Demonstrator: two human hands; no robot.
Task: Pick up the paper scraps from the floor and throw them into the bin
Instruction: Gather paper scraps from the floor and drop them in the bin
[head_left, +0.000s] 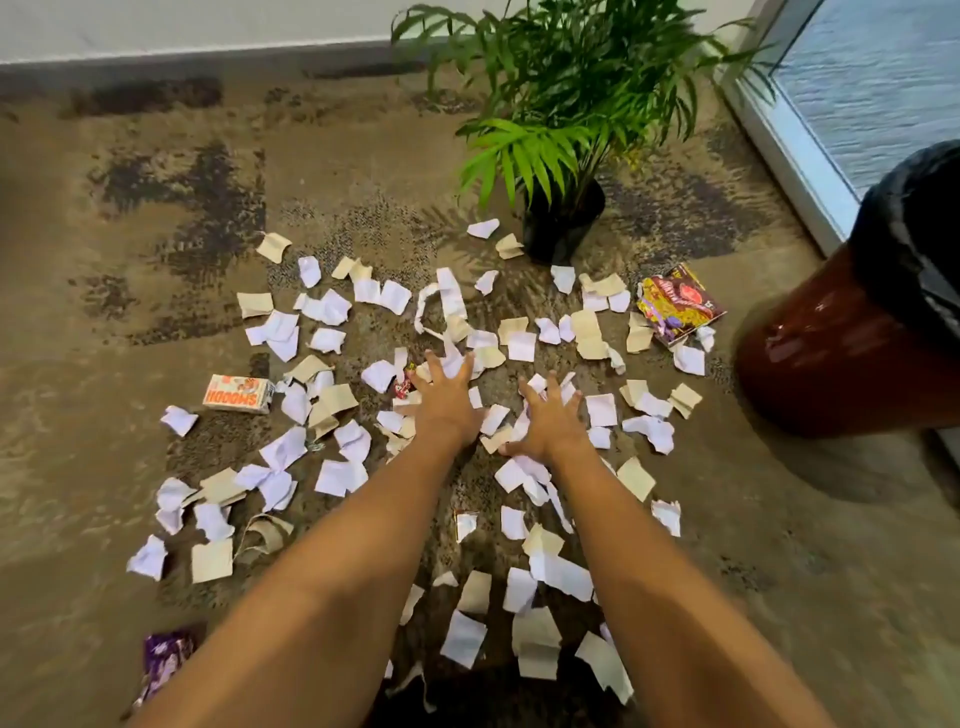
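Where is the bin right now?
The bin stands at the right edge of the head view, on the carpet beside the window, right of the potted plant.

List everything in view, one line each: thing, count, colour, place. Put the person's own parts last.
paper scraps: dozens, white and beige, strewn over the middle of the carpet
bin: one, dark red with a black liner, right edge
potted plant: one, green fronds in a black pot, beyond the scraps
drink carton: one, white and orange, lying left of the scraps
snack wrapper: one, yellow, red and purple, right side near the bin
purple wrapper: one, purple, bottom left, partly hidden by the forearm
small red wrapper: one, red, just left of the left hand
carpet: one, brown with dark patches, whole floor
left hand: one, fingers spread on the scraps
right hand: one, fingers spread on the scraps
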